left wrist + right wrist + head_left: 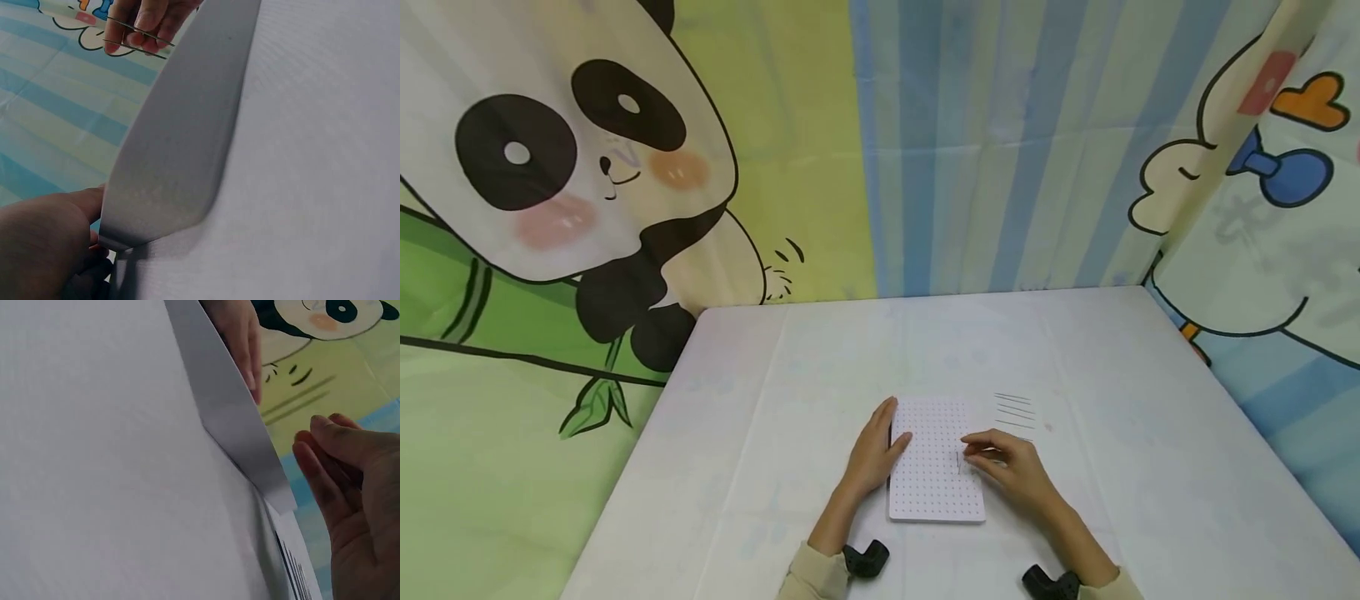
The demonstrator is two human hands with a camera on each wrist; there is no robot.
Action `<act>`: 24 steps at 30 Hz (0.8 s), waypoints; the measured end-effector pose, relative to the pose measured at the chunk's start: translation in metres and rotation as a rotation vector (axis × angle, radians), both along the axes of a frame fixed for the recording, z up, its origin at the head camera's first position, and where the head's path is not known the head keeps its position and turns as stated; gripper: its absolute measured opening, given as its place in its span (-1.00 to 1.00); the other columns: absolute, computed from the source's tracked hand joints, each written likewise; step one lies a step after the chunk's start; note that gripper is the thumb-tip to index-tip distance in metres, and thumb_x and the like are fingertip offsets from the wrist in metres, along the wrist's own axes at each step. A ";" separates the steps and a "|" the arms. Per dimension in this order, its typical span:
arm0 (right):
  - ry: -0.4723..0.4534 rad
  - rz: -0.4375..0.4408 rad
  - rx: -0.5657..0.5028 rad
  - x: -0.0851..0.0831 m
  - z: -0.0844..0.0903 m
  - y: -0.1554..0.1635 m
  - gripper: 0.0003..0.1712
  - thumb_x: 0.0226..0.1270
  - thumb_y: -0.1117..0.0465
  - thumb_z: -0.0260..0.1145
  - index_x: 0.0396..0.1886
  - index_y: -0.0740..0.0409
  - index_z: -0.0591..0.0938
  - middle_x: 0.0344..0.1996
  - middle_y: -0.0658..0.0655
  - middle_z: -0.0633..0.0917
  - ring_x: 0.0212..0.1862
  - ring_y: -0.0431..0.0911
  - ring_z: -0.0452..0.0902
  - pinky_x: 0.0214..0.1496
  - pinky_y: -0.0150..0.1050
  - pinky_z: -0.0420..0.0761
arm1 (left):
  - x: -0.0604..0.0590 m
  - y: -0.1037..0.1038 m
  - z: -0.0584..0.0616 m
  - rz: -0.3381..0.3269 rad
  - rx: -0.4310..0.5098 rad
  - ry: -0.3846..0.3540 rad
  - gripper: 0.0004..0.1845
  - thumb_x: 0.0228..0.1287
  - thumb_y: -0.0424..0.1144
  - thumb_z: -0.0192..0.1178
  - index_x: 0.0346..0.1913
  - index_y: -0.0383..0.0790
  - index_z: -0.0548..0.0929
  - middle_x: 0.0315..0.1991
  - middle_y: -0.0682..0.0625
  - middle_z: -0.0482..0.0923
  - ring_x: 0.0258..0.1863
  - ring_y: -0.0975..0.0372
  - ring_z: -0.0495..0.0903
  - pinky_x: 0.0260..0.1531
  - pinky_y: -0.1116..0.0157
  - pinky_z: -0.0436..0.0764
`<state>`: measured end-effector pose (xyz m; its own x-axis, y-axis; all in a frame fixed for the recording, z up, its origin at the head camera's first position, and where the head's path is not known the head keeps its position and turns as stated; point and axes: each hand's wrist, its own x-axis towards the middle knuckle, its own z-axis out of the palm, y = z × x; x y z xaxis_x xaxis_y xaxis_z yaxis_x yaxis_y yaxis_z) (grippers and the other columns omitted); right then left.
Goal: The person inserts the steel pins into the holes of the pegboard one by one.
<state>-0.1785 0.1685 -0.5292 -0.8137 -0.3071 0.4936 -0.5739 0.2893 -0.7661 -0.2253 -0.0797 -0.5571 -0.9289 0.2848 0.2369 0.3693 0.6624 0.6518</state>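
A white pegboard [928, 492], dotted with rows of small holes, lies on the table. Along its left edge my left hand [872, 454] rests with straight fingers, the thumb over the top face. Two thin metal rods [958, 463] stand up from the right part of the board, close together. Beside them is my right hand [1011, 467], thumb and forefinger bent toward each other. Nothing shows between those fingertips in the right wrist view, where the rods [300, 400] look blurred and apart from the hand.
To the right of the board, several thin rods [1015, 410] lie in a row on the white-covered table [775, 417]; the right hand partly covers the nearest. A cartoon-printed curtain [962, 150] hangs behind the table. Black wrist devices [867, 560] sit at both sleeves.
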 end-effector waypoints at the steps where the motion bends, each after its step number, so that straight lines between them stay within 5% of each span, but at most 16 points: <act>1: 0.007 -0.029 0.005 -0.001 -0.002 0.007 -0.70 0.06 0.47 0.35 -0.14 0.27 0.63 -0.29 0.16 0.68 -0.24 -0.06 0.62 -0.19 -0.32 0.62 | 0.000 0.000 0.000 -0.003 0.000 -0.005 -0.31 0.32 -0.10 0.09 0.39 -0.33 0.12 0.37 -0.16 0.12 0.33 0.02 0.14 0.27 0.08 0.18; 7: -0.020 -0.188 0.086 -0.001 -0.010 0.041 -0.82 0.03 0.35 0.41 -0.31 0.10 0.70 -0.34 -0.07 0.69 -0.29 -0.22 0.59 -0.20 -0.50 0.54 | 0.000 0.001 0.000 -0.003 0.000 -0.001 -0.32 0.32 -0.10 0.09 0.39 -0.33 0.13 0.37 -0.17 0.12 0.33 0.02 0.14 0.27 0.09 0.18; 14: -0.138 -0.219 0.090 -0.001 -0.017 0.053 -0.88 0.03 0.28 0.43 -0.37 0.05 0.72 -0.36 -0.13 0.68 -0.27 -0.22 0.59 -0.22 -0.48 0.57 | 0.000 0.000 0.000 -0.007 -0.007 0.000 -0.32 0.33 -0.09 0.07 0.39 -0.35 0.12 0.37 -0.19 0.11 0.34 0.02 0.13 0.28 0.09 0.17; 24: -0.078 -0.214 0.095 0.000 -0.017 0.047 -0.84 -0.05 0.40 0.45 -0.43 0.12 0.71 -0.41 0.02 0.68 -0.33 -0.13 0.59 -0.28 -0.51 0.52 | -0.001 0.001 0.002 0.002 -0.013 -0.032 -0.31 0.32 -0.09 0.08 0.39 -0.32 0.12 0.38 -0.14 0.10 0.35 0.06 0.11 0.29 0.12 0.15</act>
<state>-0.1785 0.2156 -0.5467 -0.8998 -0.1657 0.4035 -0.4318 0.4706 -0.7695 -0.2266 -0.0787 -0.5554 -0.9364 0.2858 0.2037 0.3473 0.6716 0.6545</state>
